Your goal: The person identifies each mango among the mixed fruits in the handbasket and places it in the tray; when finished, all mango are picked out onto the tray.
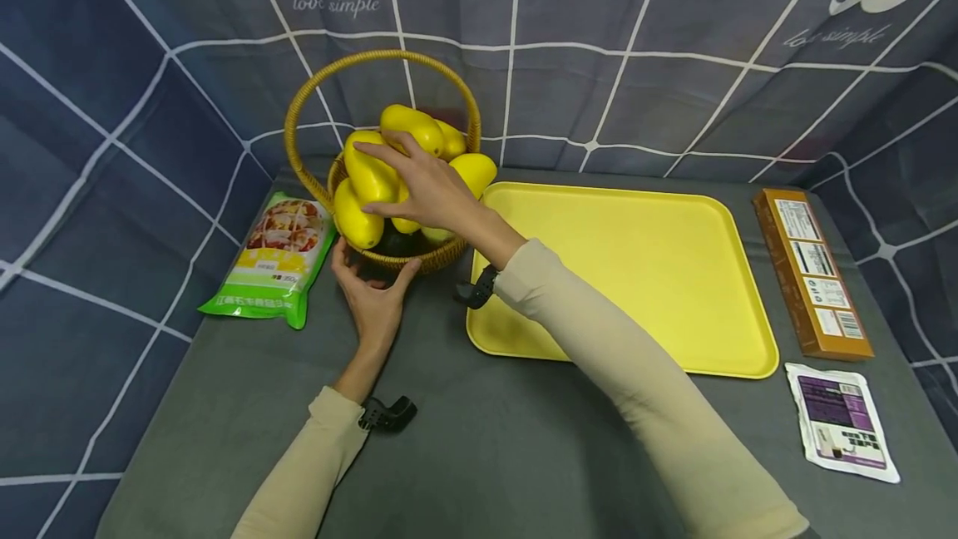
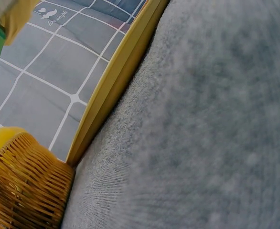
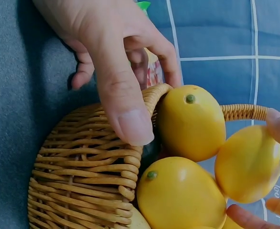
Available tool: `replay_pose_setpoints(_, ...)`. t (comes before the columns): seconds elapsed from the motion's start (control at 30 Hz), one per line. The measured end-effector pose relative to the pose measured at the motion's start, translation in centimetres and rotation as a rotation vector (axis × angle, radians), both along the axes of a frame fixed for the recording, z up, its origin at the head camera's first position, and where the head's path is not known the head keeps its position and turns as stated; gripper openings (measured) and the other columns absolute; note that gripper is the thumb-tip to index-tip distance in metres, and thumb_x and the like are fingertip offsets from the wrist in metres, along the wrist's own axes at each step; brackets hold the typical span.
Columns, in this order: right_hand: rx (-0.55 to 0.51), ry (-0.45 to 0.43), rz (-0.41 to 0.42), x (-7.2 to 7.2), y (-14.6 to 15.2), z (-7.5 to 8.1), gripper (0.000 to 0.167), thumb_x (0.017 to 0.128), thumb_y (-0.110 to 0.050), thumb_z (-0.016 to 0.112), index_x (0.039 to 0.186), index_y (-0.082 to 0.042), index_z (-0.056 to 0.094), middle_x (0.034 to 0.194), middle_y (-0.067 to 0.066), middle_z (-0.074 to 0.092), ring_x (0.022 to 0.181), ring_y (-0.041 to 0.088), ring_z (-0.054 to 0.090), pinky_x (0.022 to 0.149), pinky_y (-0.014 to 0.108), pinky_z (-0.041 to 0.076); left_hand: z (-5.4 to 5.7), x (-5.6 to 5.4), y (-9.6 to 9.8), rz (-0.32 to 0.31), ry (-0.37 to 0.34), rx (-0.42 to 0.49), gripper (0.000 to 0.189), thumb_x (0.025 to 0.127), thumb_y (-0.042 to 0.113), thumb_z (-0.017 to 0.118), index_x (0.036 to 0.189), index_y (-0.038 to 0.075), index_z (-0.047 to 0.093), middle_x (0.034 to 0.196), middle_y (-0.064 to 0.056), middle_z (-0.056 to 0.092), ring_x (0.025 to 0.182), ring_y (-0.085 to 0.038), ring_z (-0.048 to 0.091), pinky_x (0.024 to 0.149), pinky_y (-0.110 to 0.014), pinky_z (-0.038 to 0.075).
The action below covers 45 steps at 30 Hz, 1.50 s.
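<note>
A wicker basket (image 1: 441, 257) with a tall arched handle stands at the back left, heaped with yellow mangoes (image 1: 412, 130). On top of the heap, my right hand (image 1: 430, 190) grips one mango (image 1: 371, 175) between thumb and fingers. Two fingertips at the edge of the right wrist view touch that mango (image 3: 247, 164). At the front of the basket, my left hand (image 1: 372, 302) holds the rim, thumb and fingers spread around it. A dark item (image 1: 399, 243) lies under the mangoes, mostly hidden. The left wrist view shows the basket's woven side (image 2: 32, 186).
A yellow tray (image 1: 636, 273) lies right of the basket. Left of the basket is a green food packet (image 1: 277, 252). An orange-brown box (image 1: 814, 277) and a white and purple pouch (image 1: 841, 422) lie at the far right. Checked cloth (image 1: 569, 90) hangs behind the table.
</note>
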State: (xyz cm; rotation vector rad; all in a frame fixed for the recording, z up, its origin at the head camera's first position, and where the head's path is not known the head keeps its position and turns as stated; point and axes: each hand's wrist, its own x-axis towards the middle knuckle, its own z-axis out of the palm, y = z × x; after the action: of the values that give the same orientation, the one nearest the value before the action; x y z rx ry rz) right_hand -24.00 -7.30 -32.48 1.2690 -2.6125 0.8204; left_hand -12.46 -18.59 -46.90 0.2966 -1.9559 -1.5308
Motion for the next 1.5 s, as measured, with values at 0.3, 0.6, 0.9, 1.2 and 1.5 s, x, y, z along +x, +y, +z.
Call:
replay_pose_setpoints(0.3,-0.015,-0.061,0.057,-0.4,-0.2,0.2,0.075,0.086,-0.051,0.071,0.150,-0.025,0.041,0.155,0.012,0.031,0.126,0.027,0.052,0.102,0.036,0.045,-0.1,-0.1,0.0,0.012,-0.002,-0.002,0.098,0.075,0.027,0.086,0.151,0.025,0.023,0.150,0.001,0.030,0.124,-0.023,0.042,0.077,-0.033,0.042)
replay_pose_setpoints(0.6,-0.084,-0.002,0.081,-0.7,-0.6,-0.5,0.071,0.085,-0.044,0.073,0.146,-0.018,0.047,0.147,0.012,0.041,0.123,0.023,0.050,0.102,0.034,0.044,2.4,0.9,0.9,-0.008,0.008,0.019,0.095,0.078,0.014,0.083,0.150,0.008,0.021,0.151,-0.014,0.027,0.125,-0.035,0.040,0.080,-0.049,0.041)
replay_pose_setpoints(0.9,-0.115,-0.027,0.074,-0.2,0.0,0.0,0.073,0.084,-0.045,0.074,0.146,-0.019,0.047,0.147,0.013,0.039,0.102,0.020,0.057,0.088,0.030,0.048,3.6,1.4,1.4,-0.016,0.007,0.031,0.093,0.079,0.008,0.081,0.150,0.001,0.021,0.151,-0.021,0.027,0.124,-0.040,0.040,0.081,-0.058,0.039)
replay_pose_setpoints(1.2,-0.181,-0.022,0.086,0.7,1.2,0.3,0.071,0.083,-0.042,0.075,0.145,-0.017,0.048,0.149,0.015,0.038,0.099,0.018,0.060,0.086,0.025,0.051,3.5,1.4,1.4,-0.017,0.009,0.031,0.093,0.079,0.008,0.081,0.149,0.001,0.021,0.151,-0.020,0.027,0.124,-0.040,0.040,0.082,-0.057,0.039)
replay_pose_setpoints(1.5,-0.208,0.013,0.053,2.5,4.3,0.4,0.070,0.082,-0.040,0.077,0.143,-0.018,0.051,0.148,0.014,0.038,0.100,0.018,0.063,0.086,0.024,0.052,3.4,1.3,1.4,-0.006,0.008,0.038,0.094,0.078,0.007,0.082,0.149,0.001,0.021,0.150,-0.021,0.028,0.122,-0.040,0.040,0.081,-0.055,0.038)
